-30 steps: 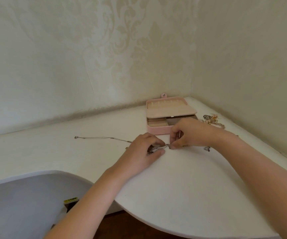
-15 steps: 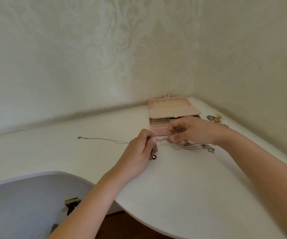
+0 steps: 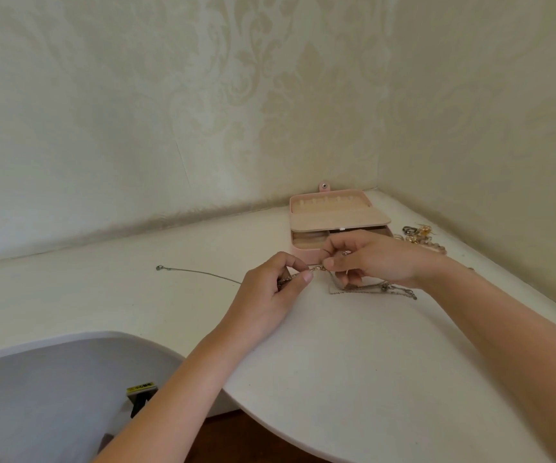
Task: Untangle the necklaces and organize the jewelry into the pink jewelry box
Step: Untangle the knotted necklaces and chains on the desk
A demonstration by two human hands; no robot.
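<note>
The tangled necklaces (image 3: 316, 269) are lifted a little above the worktop (image 3: 337, 362), a short knotted length of silver chain stretched between the two hands. The left hand (image 3: 270, 289) pinches it between thumb and forefinger, the other fingers curled in, with more chain bunched in its grip. The right hand (image 3: 370, 259) pinches the other end the same way, fingers curled. From the left hand a thin chain (image 3: 199, 272) trails left across the worktop to a small clasp. Under the right hand, further loose chains (image 3: 373, 289) lie in loops on the surface. Just beyond the hands stands the pink jewelry box (image 3: 303, 253), lid raised, its beige lining and front compartments showing. The right hand partly hides its near right corner. To the right of the box, close to the side wall, sits a small heap of jewelry (image 3: 420, 235) in gold and dark tones, too small to sort out. The worktop is white and matt and runs into the room's corner at the far right. The back wall (image 3: 136, 128) and side wall (image 3: 487, 128) carry pale cream wallpaper with a damask pattern. The near edge curves from beside the left forearm round to the lower right, with a wide stretch of white surface between it and the hands. Below the edge are a dark wood floor (image 3: 223, 436) and, near left, a grey rounded surface (image 3: 52, 396) with a small yellow-labelled object (image 3: 141, 387) beside it.
</note>
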